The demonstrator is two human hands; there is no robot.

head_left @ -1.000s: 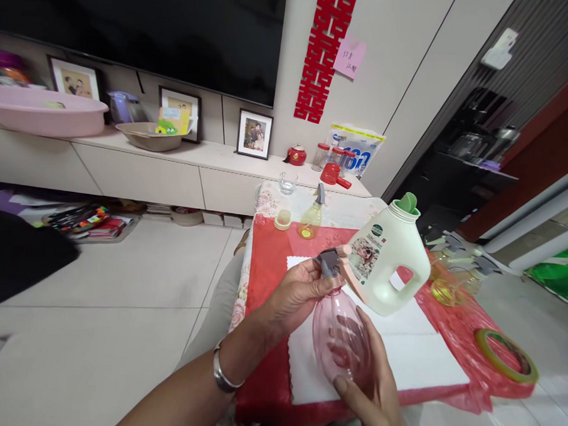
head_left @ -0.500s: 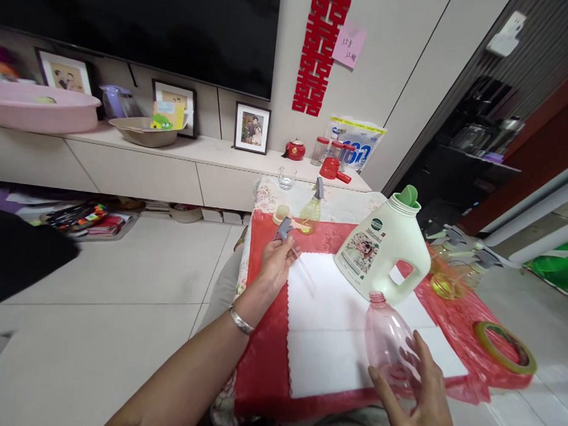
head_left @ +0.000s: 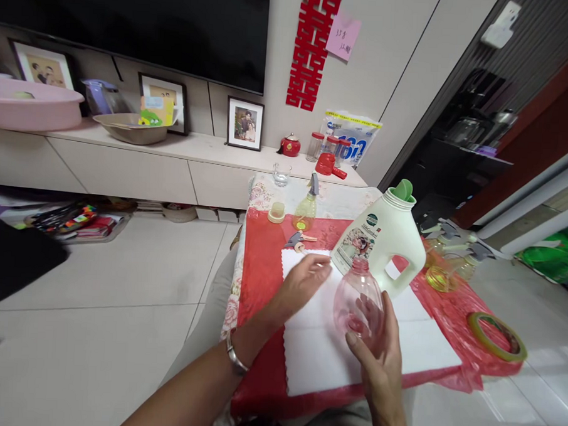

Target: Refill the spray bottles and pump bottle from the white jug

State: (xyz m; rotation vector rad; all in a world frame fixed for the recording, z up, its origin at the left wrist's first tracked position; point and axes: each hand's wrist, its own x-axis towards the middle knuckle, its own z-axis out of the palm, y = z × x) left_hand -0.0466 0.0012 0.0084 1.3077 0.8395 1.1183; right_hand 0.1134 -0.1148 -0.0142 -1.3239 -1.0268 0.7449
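My right hand wraps around the lower body of the pink bottle from the near side, fingers curled about its clear plastic, holding it tilted with its open neck pointing away from me toward the white jug. The bottle carries no top and hangs just above the white sheet spread over the red cover of the surface. My left hand is empty, with the palm down and the fingers loosely stretched over the far left corner of the sheet. Its fingertips are near the bottle's neck, but I cannot tell whether they touch it. A silver bracelet sits on that wrist. Just beyond my left hand the grey sprayer head lies on its side on the red cover, apart from the bottle. The jug stands upright right behind the bottle, with its green cap flipped up. Farther back, a yellow spray bottle stands beside a small yellow cup, with a drinking glass behind them. A roll of tape lies flat at the right edge of the cover.
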